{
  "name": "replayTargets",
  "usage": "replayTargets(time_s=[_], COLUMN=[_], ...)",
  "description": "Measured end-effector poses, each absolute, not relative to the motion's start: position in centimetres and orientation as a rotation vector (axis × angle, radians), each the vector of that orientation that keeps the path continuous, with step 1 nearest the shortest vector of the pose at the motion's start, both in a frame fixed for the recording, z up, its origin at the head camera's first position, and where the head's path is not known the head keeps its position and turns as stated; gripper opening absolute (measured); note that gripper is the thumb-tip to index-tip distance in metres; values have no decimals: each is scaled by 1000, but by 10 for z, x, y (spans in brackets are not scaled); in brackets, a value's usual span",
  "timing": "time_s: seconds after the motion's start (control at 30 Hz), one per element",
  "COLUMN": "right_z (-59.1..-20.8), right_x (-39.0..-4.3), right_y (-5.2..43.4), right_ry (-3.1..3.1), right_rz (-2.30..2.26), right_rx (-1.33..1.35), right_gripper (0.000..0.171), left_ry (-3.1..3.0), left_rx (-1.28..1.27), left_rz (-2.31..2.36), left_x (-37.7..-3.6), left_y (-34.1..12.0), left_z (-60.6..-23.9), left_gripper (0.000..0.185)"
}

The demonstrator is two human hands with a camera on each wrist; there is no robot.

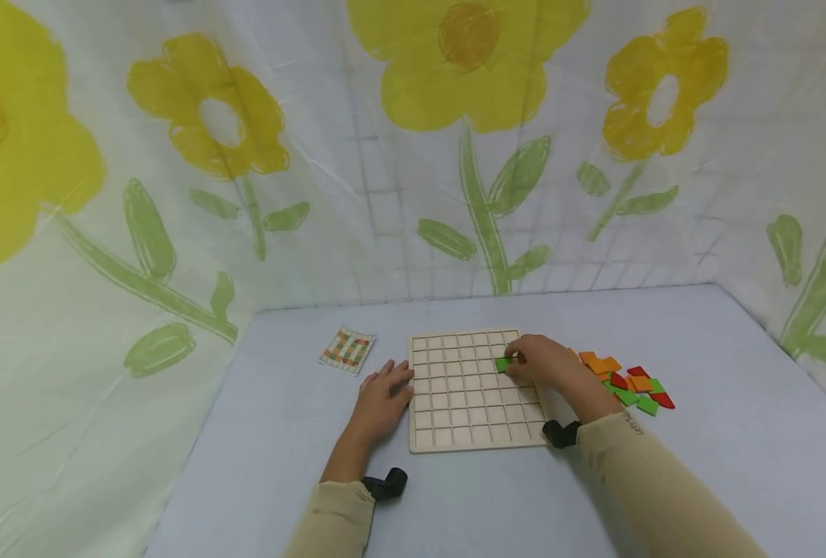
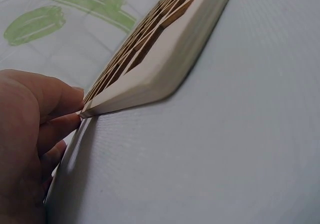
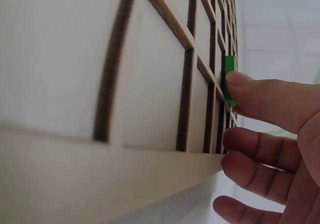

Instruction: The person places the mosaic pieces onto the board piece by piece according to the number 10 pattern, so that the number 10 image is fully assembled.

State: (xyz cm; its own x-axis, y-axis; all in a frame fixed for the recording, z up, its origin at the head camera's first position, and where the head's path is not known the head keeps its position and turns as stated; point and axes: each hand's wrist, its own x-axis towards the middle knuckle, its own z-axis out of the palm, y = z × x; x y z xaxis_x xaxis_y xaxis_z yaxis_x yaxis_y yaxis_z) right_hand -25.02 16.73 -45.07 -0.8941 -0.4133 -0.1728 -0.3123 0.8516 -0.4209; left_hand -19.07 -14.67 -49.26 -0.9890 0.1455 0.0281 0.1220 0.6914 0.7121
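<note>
A pale wooden board [image 1: 454, 399] with a grid of square recesses lies on the table. At its upper right, my right hand [image 1: 544, 361] pinches a green tile [image 1: 502, 364] over the grid. From the right wrist, the thumb shows on the green tile [image 3: 230, 81], while the other fingers curl below it near the board's edge. My left hand [image 1: 380, 404] rests beside the board's left edge with its fingers loosely extended. In the left wrist view its fingertips [image 2: 75, 95] are right at the board's side [image 2: 150, 86].
Right of the board, partly behind my right forearm, lies a loose pile of orange tiles [image 1: 603, 365], green tiles [image 1: 647, 404] and red curved pieces [image 1: 662, 400]. A small card [image 1: 347, 350] with an orange and green grid pattern lies at the back left. A flowered curtain [image 1: 329, 232] hangs behind the table.
</note>
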Motion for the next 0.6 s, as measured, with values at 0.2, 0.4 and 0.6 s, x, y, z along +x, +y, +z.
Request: replayTargets(time_s=[0.2,0.4,0.6], right_z=[-453,-450,-441], right_x=[-250,-241,-236], right_y=[166,179,224], right_ry=[2772,2780,2881], right_rz=[-606,-686,-797], right_rx=[-518,-447,-320], right_gripper=[30,34,36], left_ry=[2855,2854,2870], left_rx=[219,229,232], left_rz=[1226,1192,1173], left_x=[-189,-187,-190], left_y=[-144,-144,-147], left_z=[-496,-497,-493], left_gripper=[37,37,38])
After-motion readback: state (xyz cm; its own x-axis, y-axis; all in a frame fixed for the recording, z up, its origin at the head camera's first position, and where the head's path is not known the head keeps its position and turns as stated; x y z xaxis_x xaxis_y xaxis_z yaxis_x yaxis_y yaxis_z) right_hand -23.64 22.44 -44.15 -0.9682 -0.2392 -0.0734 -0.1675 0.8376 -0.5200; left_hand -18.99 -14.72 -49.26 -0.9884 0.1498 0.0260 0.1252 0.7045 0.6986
